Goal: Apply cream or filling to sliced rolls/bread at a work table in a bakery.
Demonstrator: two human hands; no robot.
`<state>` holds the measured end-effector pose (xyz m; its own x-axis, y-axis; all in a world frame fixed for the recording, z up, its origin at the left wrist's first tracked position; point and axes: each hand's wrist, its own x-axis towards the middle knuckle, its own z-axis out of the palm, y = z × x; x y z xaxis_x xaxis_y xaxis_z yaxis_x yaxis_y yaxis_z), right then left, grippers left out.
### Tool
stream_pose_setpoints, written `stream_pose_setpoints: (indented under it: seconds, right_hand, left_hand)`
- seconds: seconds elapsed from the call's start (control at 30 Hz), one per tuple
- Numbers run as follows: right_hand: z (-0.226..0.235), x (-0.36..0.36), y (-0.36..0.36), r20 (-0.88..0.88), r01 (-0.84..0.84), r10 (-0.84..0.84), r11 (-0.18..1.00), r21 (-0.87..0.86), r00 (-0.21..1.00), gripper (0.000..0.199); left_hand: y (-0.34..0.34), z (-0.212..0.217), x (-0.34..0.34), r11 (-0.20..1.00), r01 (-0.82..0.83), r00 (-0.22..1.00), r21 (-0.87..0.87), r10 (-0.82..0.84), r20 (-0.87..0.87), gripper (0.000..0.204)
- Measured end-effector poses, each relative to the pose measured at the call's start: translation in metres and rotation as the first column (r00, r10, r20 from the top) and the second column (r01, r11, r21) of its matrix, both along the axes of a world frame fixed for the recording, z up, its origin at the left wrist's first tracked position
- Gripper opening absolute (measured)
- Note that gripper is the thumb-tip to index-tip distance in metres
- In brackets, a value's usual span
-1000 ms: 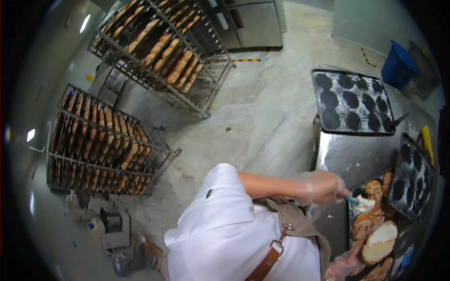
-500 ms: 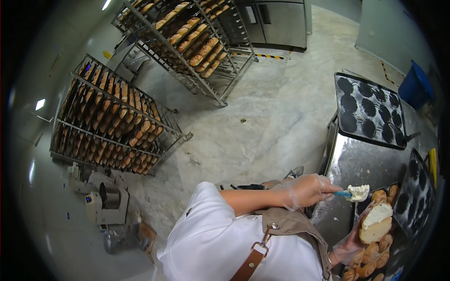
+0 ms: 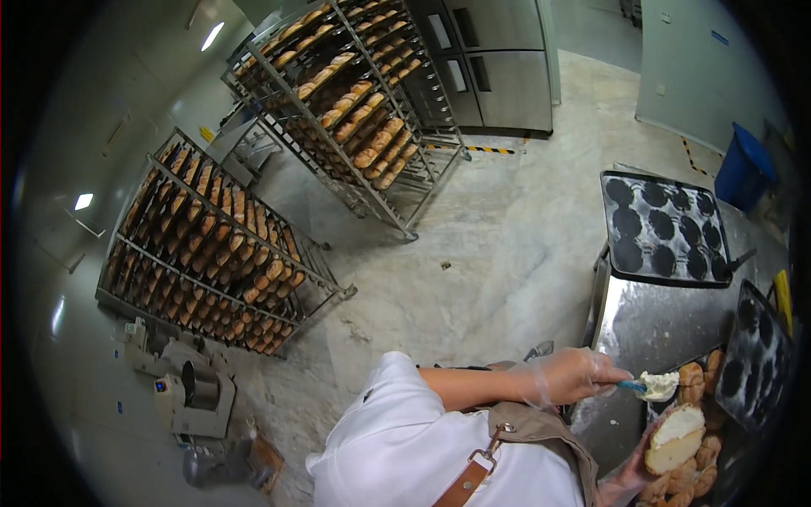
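Observation:
My left hand [image 3: 574,376], in a clear plastic glove, grips a blue spatula [image 3: 629,384]. White cream [image 3: 658,386] is heaped on the spatula's end, beside the bread. My gloved right hand [image 3: 627,480] holds a split bread roll [image 3: 676,439], its pale cut face turned up. Cream covers the upper half of that face; the lower half is bare. Below and around it lie several golden-brown rolls [image 3: 691,382], partly hidden by my right hand and the bread. Most of my right hand's fingers are behind the roll.
A floured dark mould tray [image 3: 663,226] rests on the steel table [image 3: 655,317]; another mould tray [image 3: 752,355] leans at the right. Two wheeled racks of bread [image 3: 203,245] [image 3: 346,110] stand at left and back. A mixer [image 3: 198,397] is lower left, a blue bin [image 3: 743,169] far right.
The whole view has shifted, so the room sits lower in it. The spatula and the creamed roll are still held, the spatula with its cream still close above the roll.

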<state>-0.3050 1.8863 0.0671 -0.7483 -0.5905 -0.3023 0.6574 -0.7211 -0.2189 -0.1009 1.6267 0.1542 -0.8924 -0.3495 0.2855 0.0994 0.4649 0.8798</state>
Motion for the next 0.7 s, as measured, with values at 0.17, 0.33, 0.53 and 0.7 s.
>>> stream_pose_setpoints:
  seconds: [0.17,0.33,0.53,0.7]
  right_hand:
    - [0.000,0.005,0.003,-0.026,0.068,-0.068,0.998,-0.012,0.997,0.061]
    - [-0.003,0.006,0.006,0.002,0.104,-0.104,0.994,0.037,0.995,0.061]
    - [-0.010,0.007,0.004,-0.067,-0.021,0.016,0.996,-0.086,0.998,0.062]
    - [-0.007,0.006,0.002,-0.001,-0.091,0.095,0.949,-0.302,0.995,0.062]
  left_hand:
    - [-0.001,-0.001,0.004,0.998,0.003,1.000,-0.065,-0.004,-0.009,0.040]
    - [0.009,-0.002,0.015,1.000,-0.009,1.000,-0.020,0.009,-0.004,0.040]
    - [0.010,0.000,0.022,0.999,-0.001,1.000,-0.037,0.000,-0.029,0.039]
    - [0.012,-0.001,0.027,0.999,-0.022,0.997,-0.040,0.019,-0.069,0.037]
